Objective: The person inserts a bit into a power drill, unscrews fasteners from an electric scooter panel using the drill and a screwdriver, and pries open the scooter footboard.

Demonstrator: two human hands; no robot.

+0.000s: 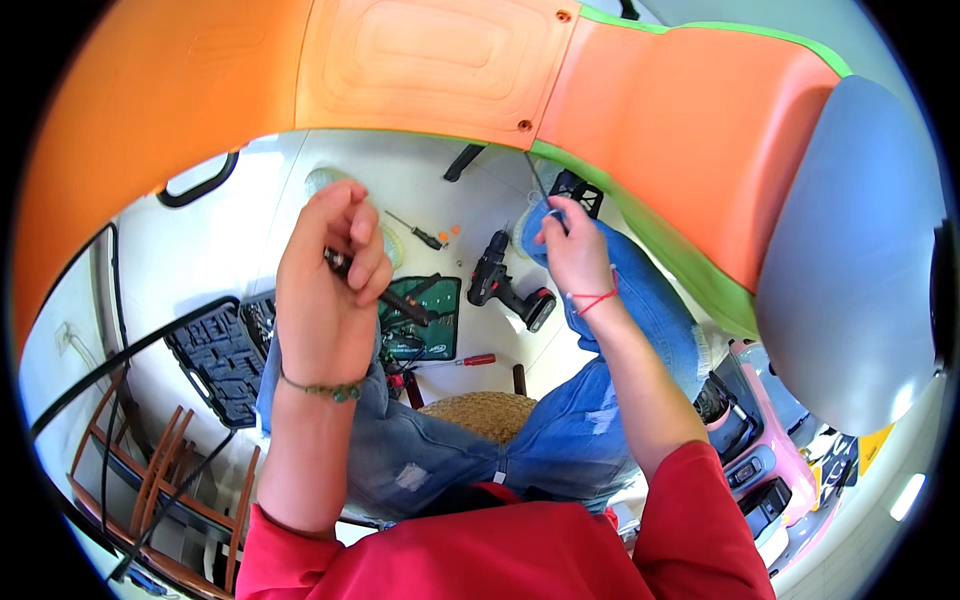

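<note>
My left hand [335, 250] is raised with its fingers curled round a dark tool [400, 303]; its black handle slants down to the right, and I cannot make out its exact kind. My right hand [577, 250] pinches a thin dark rod [537, 178]. The rod's upper end meets the lower edge of a big orange plastic panel [430, 60], close to a screw hole [525, 126]. What the rod's tip touches is hidden. Right of this panel, a curved orange piece with green trim [690, 130] adjoins it.
On the floor lie a cordless drill [505, 285], a black-handled screwdriver [428, 238], a red-handled screwdriver [475, 360], and a green tool pouch [440, 310]. An open black tool case [215, 355] is at left, beside a wooden rack [165, 470]. A pink plastic toy vehicle [775, 440] stands right.
</note>
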